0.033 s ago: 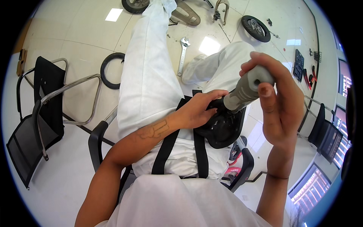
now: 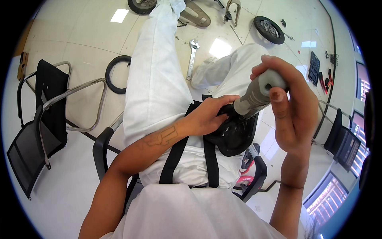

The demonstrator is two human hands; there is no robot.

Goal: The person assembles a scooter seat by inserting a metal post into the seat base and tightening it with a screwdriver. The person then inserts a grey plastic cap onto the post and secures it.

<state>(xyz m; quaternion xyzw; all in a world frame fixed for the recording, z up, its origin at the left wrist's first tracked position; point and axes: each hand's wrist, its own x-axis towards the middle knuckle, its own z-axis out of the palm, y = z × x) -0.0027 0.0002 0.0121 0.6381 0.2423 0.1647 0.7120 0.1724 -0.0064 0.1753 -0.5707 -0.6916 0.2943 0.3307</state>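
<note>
Over my lap, my right hand curls around a thick grey tool handle with a small round hole in its end. The handle slants down to the left, and its working tip is hidden, so I cannot tell the exact kind of tool. Its lower end meets a glossy black hollow plastic shell, rounded and wide toward me, lying by my right thigh. My left hand is closed on the shell's far-left part, thumb and fingers beside the tool's lower end. What those fingertips pinch is partly hidden.
On the tiled floor lie an adjustable wrench, a black tyre, a small wheel, a beige frame part, a dark tool case and red-handled pliers. Black chairs stand at both sides. Black straps cross my lap.
My right hand and the upper end of the grey handle have shifted slightly left. My left hand and the black shell look unmoved.
</note>
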